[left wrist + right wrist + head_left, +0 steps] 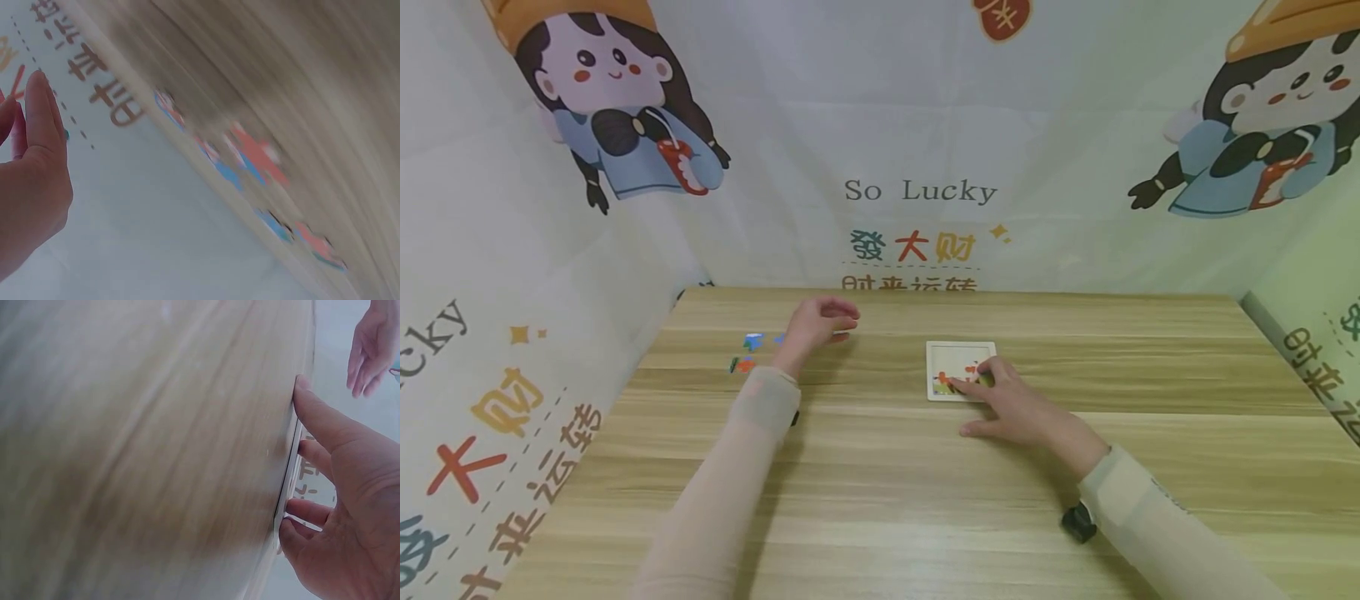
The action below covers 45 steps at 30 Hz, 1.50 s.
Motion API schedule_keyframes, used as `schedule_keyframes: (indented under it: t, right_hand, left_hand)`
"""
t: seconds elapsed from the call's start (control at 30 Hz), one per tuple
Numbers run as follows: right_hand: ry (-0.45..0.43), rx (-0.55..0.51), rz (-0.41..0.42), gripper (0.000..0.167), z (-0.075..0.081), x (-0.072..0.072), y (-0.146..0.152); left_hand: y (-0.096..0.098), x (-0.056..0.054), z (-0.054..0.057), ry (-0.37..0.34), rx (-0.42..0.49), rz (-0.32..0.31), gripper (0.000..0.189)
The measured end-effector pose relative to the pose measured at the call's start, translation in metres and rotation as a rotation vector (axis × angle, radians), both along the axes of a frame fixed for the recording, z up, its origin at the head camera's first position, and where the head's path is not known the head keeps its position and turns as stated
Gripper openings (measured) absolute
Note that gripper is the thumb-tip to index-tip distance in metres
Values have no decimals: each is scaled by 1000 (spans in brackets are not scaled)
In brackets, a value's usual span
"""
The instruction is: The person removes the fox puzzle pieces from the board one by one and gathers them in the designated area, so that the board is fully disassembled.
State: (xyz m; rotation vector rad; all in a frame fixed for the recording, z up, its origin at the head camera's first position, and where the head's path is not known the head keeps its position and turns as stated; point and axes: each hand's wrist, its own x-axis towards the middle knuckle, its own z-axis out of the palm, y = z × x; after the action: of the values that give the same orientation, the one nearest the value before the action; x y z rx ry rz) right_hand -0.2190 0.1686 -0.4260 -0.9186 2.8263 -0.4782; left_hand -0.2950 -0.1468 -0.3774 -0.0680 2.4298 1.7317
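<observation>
A small square jigsaw board [936,348] with a pale frame lies on the table, with red, orange and green picture pieces [942,379] along its lower part. My right hand [1018,408] is spread over its right side, fingertips touching the board and the thumb near its front edge. In the right wrist view that hand [356,481] reaches along the board's thin edge. My left hand [820,327] hovers left of the board, its fingers fairly straight; no piece is clearly visible in it. Behind its wrist lie loose puzzle pieces [753,342], blurred in the left wrist view.
The wood-grain table [880,492] reaches back to a printed cloth wall [917,150], with more cloth on both sides. A dark wrist device [1078,523] sits under the right sleeve. Several loose pieces [259,153] lie toward the table's left side.
</observation>
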Motion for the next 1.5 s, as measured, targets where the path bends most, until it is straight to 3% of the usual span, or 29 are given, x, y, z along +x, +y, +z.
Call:
schedule_keyframes:
  t: [0.47,0.83,1.07,1.33,1.5]
  right_hand:
    - [30,-16,21,70,1,0,-1]
    - [30,17,20,69,0,-1,1]
    - [65,44,0,68,0,2,0]
    - [243,145,22,66,0,8,-5]
    - [289,177,29,66,2,10,-7]
  left_hand:
    - [80,0,-24,-12,12,-114,19]
    - [129,5,-36,69,-278,-349,23]
    - [140,4,-38,45,-293,-438,29]
    - [140,0,-38,11,-299,-453,30]
    - [139,-7,-40,27,-321,-447,30]
